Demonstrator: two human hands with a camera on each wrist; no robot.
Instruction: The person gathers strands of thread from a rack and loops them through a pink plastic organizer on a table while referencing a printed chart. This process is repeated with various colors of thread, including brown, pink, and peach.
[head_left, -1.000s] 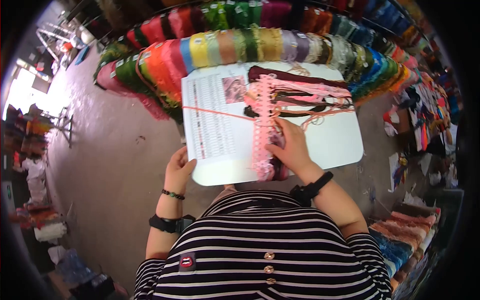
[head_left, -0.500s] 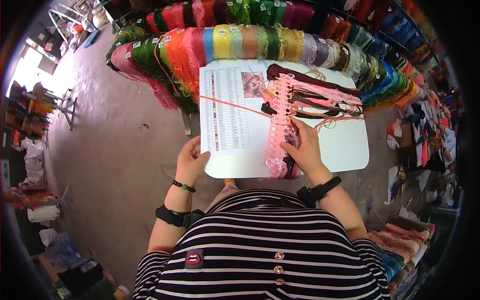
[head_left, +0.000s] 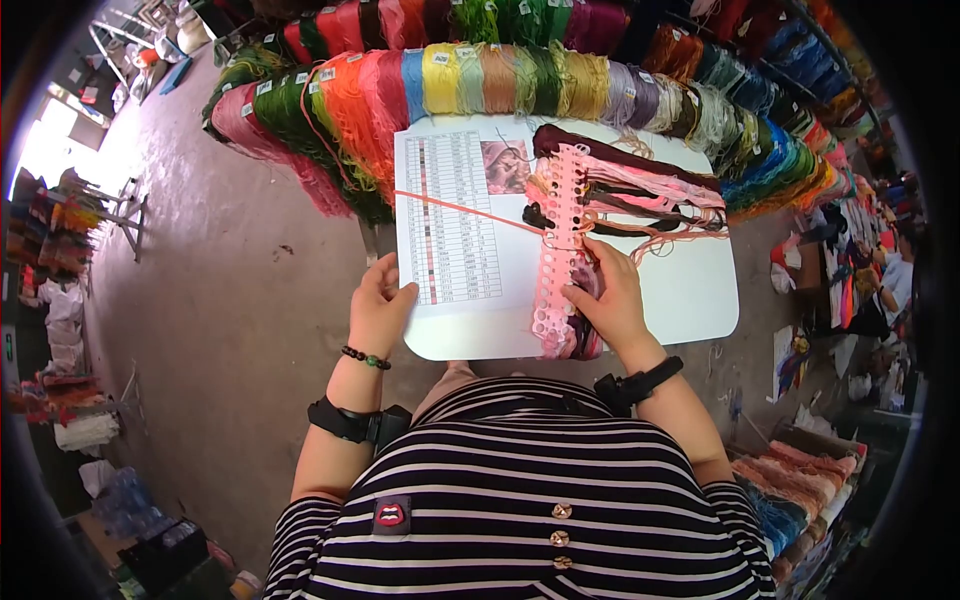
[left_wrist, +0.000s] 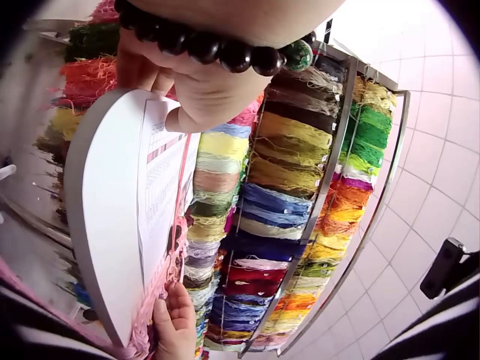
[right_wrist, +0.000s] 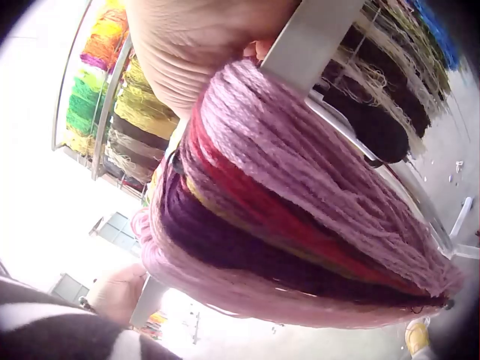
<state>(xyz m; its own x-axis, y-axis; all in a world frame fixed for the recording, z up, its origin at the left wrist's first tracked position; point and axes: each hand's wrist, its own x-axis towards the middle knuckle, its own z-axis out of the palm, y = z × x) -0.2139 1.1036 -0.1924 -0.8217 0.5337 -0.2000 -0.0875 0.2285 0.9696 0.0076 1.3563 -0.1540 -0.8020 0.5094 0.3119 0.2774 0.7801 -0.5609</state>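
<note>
L hand (head_left: 380, 305) grips L edge of white, round-cornered flat board (head_left: 690, 270): fingers narrow, thumb on front face, rest partly hidden. R hand (head_left: 612, 295) holds R edge of long pink perforated strip (head_left: 560, 262), thumb & index narrow on it; other fingers hidden, cannot tell. Strip lies lengthwise on board, btwn printed white paper chart (head_left: 455, 260) (L) and dark-brown & pink thread hanks (head_left: 650, 180) (upper R). Coral thread strand (head_left: 470, 211) crosses chart to strip. Multicoloured thread rolls (head_left: 500, 80) line rack beyond board.
</note>
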